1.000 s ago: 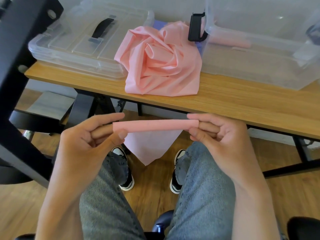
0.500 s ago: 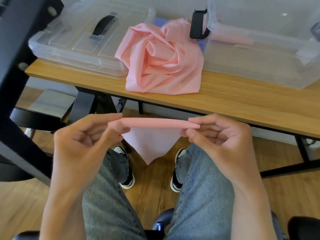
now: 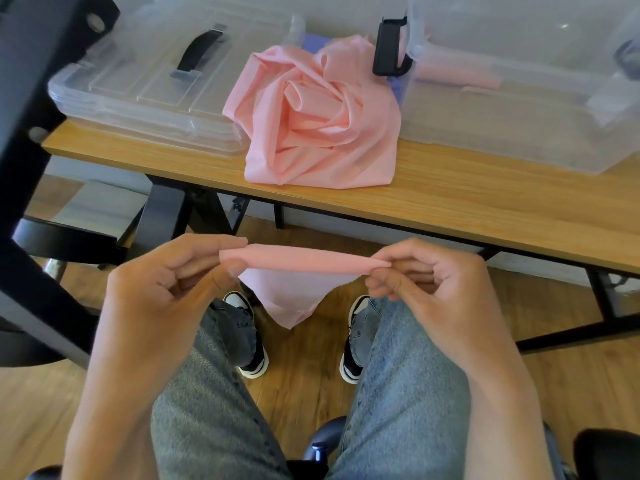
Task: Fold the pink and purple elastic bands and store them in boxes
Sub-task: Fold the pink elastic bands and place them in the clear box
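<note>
I hold a pink elastic band (image 3: 304,263) stretched level between both hands, above my knees. Its top edge is rolled into a narrow strip and a loose triangle of it hangs down below. My left hand (image 3: 173,282) pinches the left end between thumb and fingers. My right hand (image 3: 426,278) pinches the right end the same way. A crumpled heap of pink bands (image 3: 311,123) lies on the wooden table (image 3: 485,209). A sliver of purple band (image 3: 317,41) shows behind the heap. A rolled pink band (image 3: 457,72) lies inside the clear box (image 3: 519,133) at the right.
A clear box lid with a black handle (image 3: 149,88) lies on the table's left. A black latch (image 3: 389,46) hangs on the right box's side. A black frame (image 3: 31,168) stands at the left. My legs and shoes are below, on a wooden floor.
The rolled strip has got tighter and bows slightly upward. Both hands have shifted their pinch on its ends; the hanging triangle has grown a little shorter.
</note>
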The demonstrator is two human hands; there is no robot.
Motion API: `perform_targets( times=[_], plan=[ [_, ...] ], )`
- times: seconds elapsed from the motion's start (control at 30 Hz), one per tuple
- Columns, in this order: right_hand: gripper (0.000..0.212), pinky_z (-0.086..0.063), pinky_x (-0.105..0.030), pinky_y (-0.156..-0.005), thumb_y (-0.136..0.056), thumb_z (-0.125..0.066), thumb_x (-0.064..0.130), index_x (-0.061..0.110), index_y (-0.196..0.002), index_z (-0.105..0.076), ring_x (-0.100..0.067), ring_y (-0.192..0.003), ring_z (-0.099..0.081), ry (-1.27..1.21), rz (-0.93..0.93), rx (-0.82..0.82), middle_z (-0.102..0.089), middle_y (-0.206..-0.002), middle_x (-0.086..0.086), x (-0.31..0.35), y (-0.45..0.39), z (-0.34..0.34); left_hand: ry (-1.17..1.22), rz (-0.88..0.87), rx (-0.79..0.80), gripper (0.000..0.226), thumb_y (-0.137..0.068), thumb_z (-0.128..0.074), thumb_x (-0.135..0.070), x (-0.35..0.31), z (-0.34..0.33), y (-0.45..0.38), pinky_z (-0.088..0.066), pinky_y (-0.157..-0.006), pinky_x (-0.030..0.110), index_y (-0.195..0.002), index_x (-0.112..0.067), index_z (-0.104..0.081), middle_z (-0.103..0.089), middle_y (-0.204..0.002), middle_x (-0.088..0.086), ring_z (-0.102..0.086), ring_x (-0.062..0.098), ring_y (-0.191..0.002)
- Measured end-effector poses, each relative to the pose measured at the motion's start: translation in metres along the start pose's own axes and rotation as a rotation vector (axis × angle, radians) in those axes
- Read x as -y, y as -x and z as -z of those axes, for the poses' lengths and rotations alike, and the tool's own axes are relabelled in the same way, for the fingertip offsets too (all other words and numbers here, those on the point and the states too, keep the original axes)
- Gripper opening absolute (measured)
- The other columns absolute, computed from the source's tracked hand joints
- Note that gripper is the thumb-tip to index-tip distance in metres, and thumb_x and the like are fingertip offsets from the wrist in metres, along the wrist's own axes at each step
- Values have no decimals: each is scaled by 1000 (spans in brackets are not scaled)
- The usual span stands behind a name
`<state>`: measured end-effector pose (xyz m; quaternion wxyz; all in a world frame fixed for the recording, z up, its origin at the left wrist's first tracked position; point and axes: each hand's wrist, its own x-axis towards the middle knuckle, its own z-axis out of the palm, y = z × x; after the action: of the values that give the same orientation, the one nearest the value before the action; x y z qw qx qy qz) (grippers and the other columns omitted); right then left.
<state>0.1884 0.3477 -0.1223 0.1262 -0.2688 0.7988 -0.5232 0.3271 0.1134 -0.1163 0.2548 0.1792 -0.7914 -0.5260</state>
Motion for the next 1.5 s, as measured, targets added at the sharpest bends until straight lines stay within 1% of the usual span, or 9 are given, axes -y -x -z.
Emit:
perform_targets(
  times=[0.17, 0.4, 0.53, 0.67, 0.83, 1.0, 1.17, 1.3, 1.5],
  plan=[
    [13, -62, -41, -69, -94, -74, 12, 22, -102, -75, -16, -68, -76, -4, 52, 12, -77, -75, 5, 2, 1, -2, -35, -50, -20, 20, -88, -70, -17, 4, 2, 0, -62, -73, 25, -107, -22, -74, -77, -84, -12, -75, 11, -76],
    [20, -64, -39, -79, -87, -80, 5, 17, -103, -78, -18, -86, -79, -179, 26, -76, -81, -91, 4, 2, 3, -8, 116, -7, -76, 22, -87, -71, -12, 6, -1, 2, -64, -77, 32, -108, -15, -74, -80, -92, -6, -78, 18, -83],
    [21, -64, -40, -79, -89, -77, 13, 15, -109, -76, -18, -89, -79, -230, 23, -85, -81, -95, 3, 0, 2, -8, 126, 19, -59, 36, -82, -73, -8, 3, -1, 1, -62, -77, 23, -116, -22, -71, -79, -97, -12, -78, 12, -86],
    [49, -62, -32, -88, -90, -75, 14, 28, -135, -63, -13, -96, -78, -215, -117, 21, -80, -104, 8, -7, -2, -8, 96, 50, -37, 39, -82, -73, -9, 4, -1, 1, -57, -77, 11, -116, -26, -70, -78, -99, -18, -76, 5, -87],
    [21, -64, -42, -80, -92, -76, 13, 25, -109, -78, -11, -87, -78, -14, -43, 17, -80, -92, 11, -9, 0, -6, 12, 32, -14, 28, -80, -74, -17, 5, 0, 1, -57, -75, 12, -106, -25, -74, -78, -92, -20, -75, 2, -84],
    [13, -62, -41, -64, -95, -71, 13, 21, -105, -75, -16, -64, -75, 5, 88, -46, -76, -74, 6, -2, 2, -7, 31, 6, -39, 25, -83, -73, -18, 8, 1, 2, -63, -73, 24, -108, -21, -75, -79, -84, -10, -77, 11, -75],
    [21, -64, -39, -76, -89, -77, 5, 17, -106, -77, -18, -85, -79, -157, 94, -133, -81, -91, 5, 3, 4, -8, 214, 39, -122, 20, -87, -72, -15, 6, -7, 3, -64, -78, 35, -107, -14, -75, -80, -92, -1, -79, 23, -86],
    [19, -64, -47, -79, -88, -77, 17, 18, -108, -77, -19, -90, -79, -177, 107, -155, -81, -97, 4, 1, 3, -7, 179, 36, -106, 29, -81, -74, -13, 5, -6, 2, -64, -76, 28, -110, -17, -73, -80, -94, -7, -78, 16, -83],
    [41, -58, -19, -87, -89, -76, 15, 37, -123, -70, 0, -95, -75, -42, 58, -131, -77, -104, 23, -5, 0, -3, 84, 36, -31, 39, -78, -75, -12, 7, -5, 0, -57, -76, 11, -113, -28, -71, -78, -95, -19, -76, 6, -83]
  ],
)
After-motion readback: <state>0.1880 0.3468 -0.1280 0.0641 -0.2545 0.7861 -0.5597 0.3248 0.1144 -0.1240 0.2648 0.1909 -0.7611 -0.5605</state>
